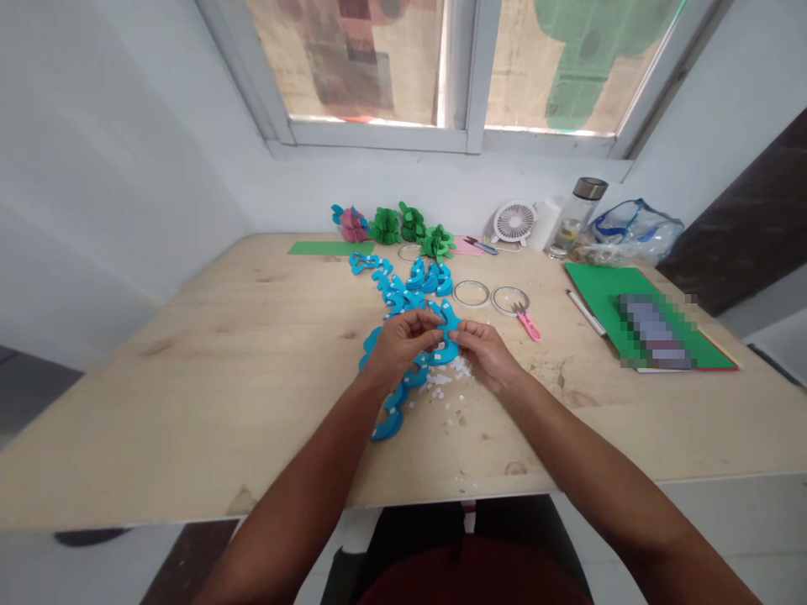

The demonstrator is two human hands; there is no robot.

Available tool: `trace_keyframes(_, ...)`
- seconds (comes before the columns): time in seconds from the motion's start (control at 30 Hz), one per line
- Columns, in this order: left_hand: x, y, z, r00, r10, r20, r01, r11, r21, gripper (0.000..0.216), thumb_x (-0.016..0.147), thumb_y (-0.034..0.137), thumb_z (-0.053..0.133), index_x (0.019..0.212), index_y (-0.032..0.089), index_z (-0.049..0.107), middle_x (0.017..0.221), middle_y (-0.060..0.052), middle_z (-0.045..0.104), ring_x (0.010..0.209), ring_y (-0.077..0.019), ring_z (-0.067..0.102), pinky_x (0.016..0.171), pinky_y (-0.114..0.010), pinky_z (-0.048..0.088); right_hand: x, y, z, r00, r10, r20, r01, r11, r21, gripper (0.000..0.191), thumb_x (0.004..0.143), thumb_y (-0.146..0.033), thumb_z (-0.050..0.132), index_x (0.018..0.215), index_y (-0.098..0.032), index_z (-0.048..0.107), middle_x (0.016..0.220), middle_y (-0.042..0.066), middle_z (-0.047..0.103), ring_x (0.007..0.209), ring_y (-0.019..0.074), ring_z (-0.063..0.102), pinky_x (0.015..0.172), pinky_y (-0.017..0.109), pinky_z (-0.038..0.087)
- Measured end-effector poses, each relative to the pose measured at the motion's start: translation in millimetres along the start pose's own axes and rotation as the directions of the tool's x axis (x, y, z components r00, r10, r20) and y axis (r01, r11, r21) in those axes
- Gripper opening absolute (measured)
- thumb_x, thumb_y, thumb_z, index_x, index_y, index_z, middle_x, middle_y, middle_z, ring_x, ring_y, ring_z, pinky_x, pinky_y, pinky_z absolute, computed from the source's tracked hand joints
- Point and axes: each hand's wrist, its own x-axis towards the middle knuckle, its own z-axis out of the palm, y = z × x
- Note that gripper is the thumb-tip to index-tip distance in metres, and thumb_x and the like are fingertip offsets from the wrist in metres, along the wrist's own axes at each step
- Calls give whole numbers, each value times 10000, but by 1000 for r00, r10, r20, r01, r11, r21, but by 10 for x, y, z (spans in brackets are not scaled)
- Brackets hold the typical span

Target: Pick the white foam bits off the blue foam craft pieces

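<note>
Between my two hands is a curved blue paper cutout (448, 313) with small white tabs on it. My left hand (407, 338) pinches its left side, thumb and fingers together. From the right, my right hand (484, 346) grips the same cutout with thumb and forefinger. More blue paper pieces (394, 420) with white tabs lie under and beside my left hand, partly hidden by it. Farther back, another group of blue pieces (403, 294) is spread on the table. Little white paper scraps (445, 386) are scattered just below my hands.
Two rolls of tape (472, 293) and pink-handled snips (528, 323) lie to the right. Folded paper flowers (384, 225), a small fan (515, 223) and a glass bottle (575, 220) stand along the wall. Green sheets (605, 294) with a blurred object and a white pen (586, 313) lie far right.
</note>
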Motion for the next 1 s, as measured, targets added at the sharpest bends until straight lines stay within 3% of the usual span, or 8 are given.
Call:
trace_keyframes(0.23,19,-28,2,1000,8,-27,-8,1000,5,227,578,283,760,741,162,659,640,7,622,590,-115,569,575,-237,471,37,50,-29,994,-94,-60,85,988,-130,259,618,-335,734,568,-169,542,478,-63,458,460,71,365,489,231,265)
trace_keyframes(0.43,6,11,34,991,57,-118,-51,997,57,245,591,289,736,786,160,663,645,-5,636,628,-146,596,607,-265,489,44,48,-43,998,-64,-26,63,997,-32,267,673,-431,687,670,-174,615,588,-21,563,568,105,497,593,249,379)
trace_keyframes(0.67,-4,37,66,976,133,-174,-110,984,140,202,607,266,713,776,163,667,657,-4,647,636,-139,588,615,-255,482,66,104,-53,996,-89,-29,82,979,-185,283,626,-435,727,695,-174,642,560,-26,563,524,99,475,529,236,345)
trace_keyframes(0.87,24,-44,67,974,111,-197,-96,992,84,215,596,259,717,785,168,668,651,2,643,623,-143,595,603,-258,487,65,119,-38,990,-135,-30,126,970,-210,336,618,-493,720,690,-176,634,575,-11,581,522,113,477,507,245,341)
trace_keyframes(1.0,37,-82,67,974,62,-219,-57,998,31,222,603,248,711,805,167,667,642,9,639,597,-130,586,557,-235,462,47,102,-18,994,-102,-42,93,978,-185,325,621,-482,721,695,-176,643,579,-16,586,524,104,483,522,238,357)
